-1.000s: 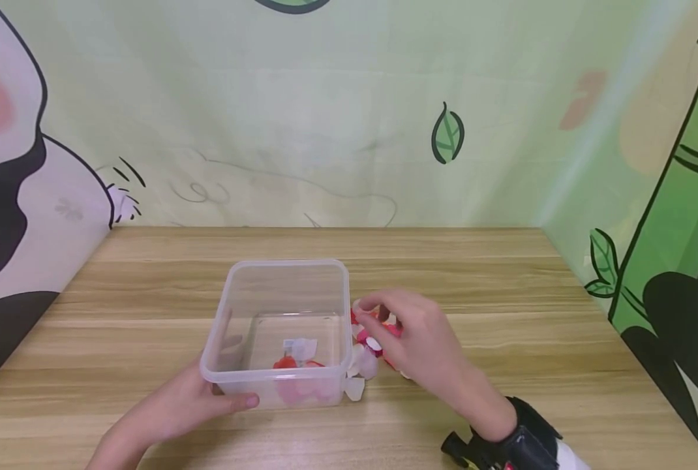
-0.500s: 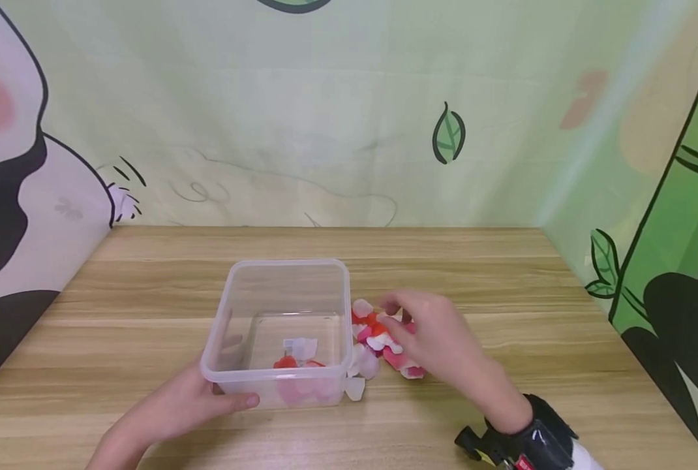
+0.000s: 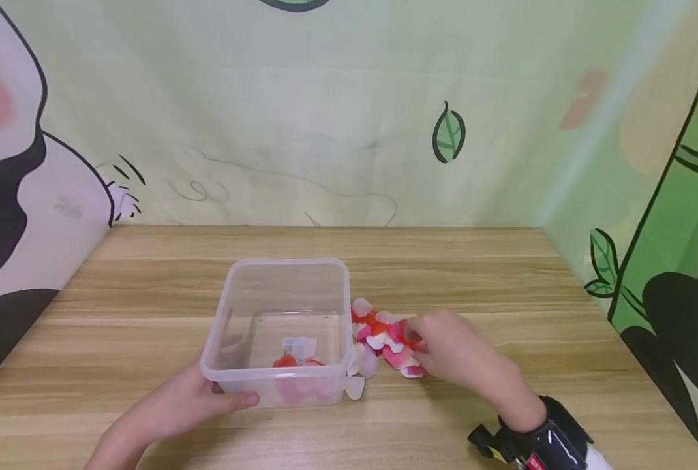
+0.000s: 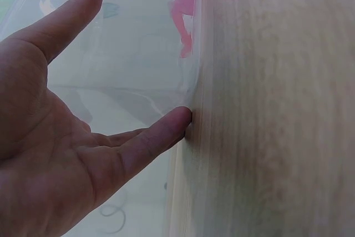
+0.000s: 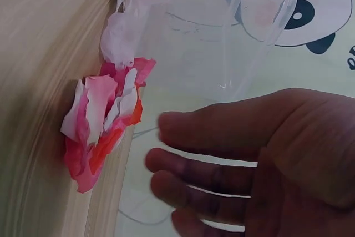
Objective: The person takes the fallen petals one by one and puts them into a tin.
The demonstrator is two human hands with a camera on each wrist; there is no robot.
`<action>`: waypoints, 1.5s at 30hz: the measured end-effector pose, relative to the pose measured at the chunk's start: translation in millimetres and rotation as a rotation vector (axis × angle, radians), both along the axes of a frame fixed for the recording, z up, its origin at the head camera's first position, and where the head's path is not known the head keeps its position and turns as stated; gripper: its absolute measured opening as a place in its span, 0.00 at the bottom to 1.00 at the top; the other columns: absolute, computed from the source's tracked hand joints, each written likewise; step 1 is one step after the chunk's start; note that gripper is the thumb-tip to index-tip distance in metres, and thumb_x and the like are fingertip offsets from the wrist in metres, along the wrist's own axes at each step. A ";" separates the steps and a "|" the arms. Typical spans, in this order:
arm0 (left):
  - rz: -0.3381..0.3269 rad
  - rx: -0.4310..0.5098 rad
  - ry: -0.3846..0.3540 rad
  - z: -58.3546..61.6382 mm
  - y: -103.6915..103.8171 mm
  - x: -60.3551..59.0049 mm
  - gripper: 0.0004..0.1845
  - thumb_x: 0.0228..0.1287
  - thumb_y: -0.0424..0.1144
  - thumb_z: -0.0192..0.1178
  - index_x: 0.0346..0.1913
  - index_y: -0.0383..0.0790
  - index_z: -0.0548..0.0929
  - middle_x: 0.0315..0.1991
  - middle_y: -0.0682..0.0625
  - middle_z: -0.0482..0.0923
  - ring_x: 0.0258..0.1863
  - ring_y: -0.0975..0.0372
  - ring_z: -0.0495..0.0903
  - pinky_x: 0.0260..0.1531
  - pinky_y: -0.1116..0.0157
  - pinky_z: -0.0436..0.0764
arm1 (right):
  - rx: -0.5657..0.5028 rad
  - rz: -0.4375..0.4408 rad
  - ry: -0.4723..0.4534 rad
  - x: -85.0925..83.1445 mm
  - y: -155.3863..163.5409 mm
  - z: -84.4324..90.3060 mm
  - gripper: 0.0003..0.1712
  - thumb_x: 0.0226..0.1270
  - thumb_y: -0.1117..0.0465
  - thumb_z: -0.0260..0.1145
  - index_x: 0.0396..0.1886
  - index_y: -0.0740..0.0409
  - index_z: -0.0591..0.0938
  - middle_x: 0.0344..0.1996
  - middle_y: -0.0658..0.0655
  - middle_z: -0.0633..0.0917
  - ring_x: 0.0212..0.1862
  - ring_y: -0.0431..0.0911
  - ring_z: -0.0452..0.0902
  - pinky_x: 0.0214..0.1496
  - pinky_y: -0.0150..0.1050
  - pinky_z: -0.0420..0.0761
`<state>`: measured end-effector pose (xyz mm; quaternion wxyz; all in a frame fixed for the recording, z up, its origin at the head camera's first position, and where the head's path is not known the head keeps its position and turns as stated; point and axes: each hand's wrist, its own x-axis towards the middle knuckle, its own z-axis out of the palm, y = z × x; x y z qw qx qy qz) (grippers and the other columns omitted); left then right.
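My left hand (image 3: 179, 401) steadies a clear plastic container (image 3: 278, 374) at its near left corner, thumb along the front wall and other fingers against the left side. The left wrist view shows those fingers (image 4: 144, 145) spread and fairly straight. Red, pink and white artificial flower petals (image 3: 299, 349) lie inside. Against the container's right side is a loose heap of red, pink and white petals (image 3: 378, 326). My right hand (image 3: 455, 346) is at the heap's right edge. In the right wrist view its loosely bent fingers (image 5: 211, 137) hold nothing, facing the petals (image 5: 100, 109).
The container stands on a wood-grain table (image 3: 167, 281). Behind it rises a cloth backdrop (image 3: 325, 130) with cartoon pandas and leaves, which also borders both sides. A black strap with a camera (image 3: 543, 434) is worn on my right wrist.
My right hand has drawn back from beside the container's rim, rightward and down to the heap's right edge, uncovering more petals. My left hand and the container stay put.
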<state>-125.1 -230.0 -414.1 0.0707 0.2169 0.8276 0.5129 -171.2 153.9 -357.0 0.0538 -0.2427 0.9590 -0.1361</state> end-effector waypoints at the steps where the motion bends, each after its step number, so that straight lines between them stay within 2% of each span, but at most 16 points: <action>1: 0.003 -0.005 0.001 0.2 -0.1 0.0 0.69 0.59 0.44 0.78 0.83 0.61 0.29 0.71 0.31 0.64 0.57 0.47 0.77 0.51 0.65 0.78 | 0.025 -0.001 -0.025 0.5 0.6 0.3 0.06 0.59 0.70 0.75 0.34 0.58 0.86 0.27 0.51 0.82 0.28 0.44 0.72 0.33 0.41 0.76; 5: 0.013 -0.017 0.002 0.7 -0.3 0.3 0.68 0.59 0.45 0.78 0.83 0.62 0.30 0.70 0.33 0.66 0.54 0.49 0.79 0.50 0.65 0.78 | 0.091 0.010 -0.087 2.5 3.2 0.1 0.12 0.57 0.71 0.76 0.29 0.55 0.81 0.21 0.49 0.75 0.26 0.45 0.70 0.30 0.40 0.71; 9: 0.012 -0.018 -0.004 0.9 -0.2 0.6 0.68 0.59 0.46 0.78 0.83 0.62 0.30 0.70 0.33 0.66 0.54 0.50 0.80 0.50 0.65 0.78 | 0.125 0.013 -0.111 3.2 5.5 -3.7 0.16 0.52 0.72 0.78 0.29 0.54 0.78 0.23 0.49 0.74 0.28 0.46 0.69 0.31 0.42 0.71; 16: 0.009 -0.011 -0.008 0.4 0.1 0.4 0.69 0.59 0.44 0.78 0.83 0.62 0.29 0.71 0.31 0.64 0.55 0.48 0.79 0.50 0.65 0.79 | 0.142 0.033 -0.076 0.1 6.1 -13.3 0.18 0.49 0.74 0.78 0.28 0.54 0.76 0.24 0.49 0.73 0.28 0.46 0.69 0.31 0.43 0.72; 24: 0.034 -0.076 0.034 1.1 1.7 2.2 0.69 0.58 0.47 0.78 0.83 0.61 0.29 0.71 0.28 0.63 0.65 0.41 0.69 0.56 0.67 0.74 | 0.162 0.006 -0.075 -2.5 3.5 -18.5 0.17 0.53 0.73 0.77 0.26 0.54 0.77 0.22 0.50 0.74 0.27 0.46 0.69 0.29 0.41 0.72; 28: 0.023 -0.052 0.019 0.9 1.3 1.2 0.69 0.59 0.46 0.78 0.83 0.61 0.29 0.72 0.28 0.62 0.64 0.41 0.71 0.55 0.67 0.74 | 0.128 -0.009 -0.083 -2.8 4.0 -17.4 0.16 0.56 0.75 0.73 0.24 0.53 0.77 0.21 0.49 0.74 0.26 0.45 0.69 0.29 0.39 0.71; 33: 0.002 -0.004 0.001 0.9 0.9 -0.9 0.69 0.59 0.43 0.78 0.82 0.61 0.28 0.71 0.29 0.63 0.57 0.45 0.76 0.51 0.65 0.78 | 0.099 -0.007 -0.064 -1.9 5.6 -14.0 0.16 0.59 0.74 0.71 0.22 0.52 0.78 0.19 0.47 0.74 0.24 0.43 0.69 0.27 0.37 0.70; 40: 0.028 -0.081 0.043 0.2 0.6 0.6 0.68 0.59 0.47 0.78 0.83 0.60 0.29 0.71 0.29 0.64 0.65 0.42 0.70 0.57 0.66 0.74 | 0.081 -0.034 -0.070 -2.1 8.8 -9.1 0.14 0.59 0.73 0.71 0.22 0.53 0.79 0.20 0.47 0.75 0.25 0.44 0.70 0.29 0.39 0.71; 45: 0.021 -0.066 0.028 -0.1 0.4 -0.7 0.69 0.59 0.48 0.77 0.83 0.60 0.29 0.72 0.31 0.64 0.66 0.43 0.69 0.57 0.68 0.73 | 0.074 -0.032 -0.078 -3.2 12.6 -1.8 0.10 0.60 0.70 0.73 0.25 0.54 0.82 0.21 0.47 0.76 0.26 0.44 0.70 0.31 0.40 0.73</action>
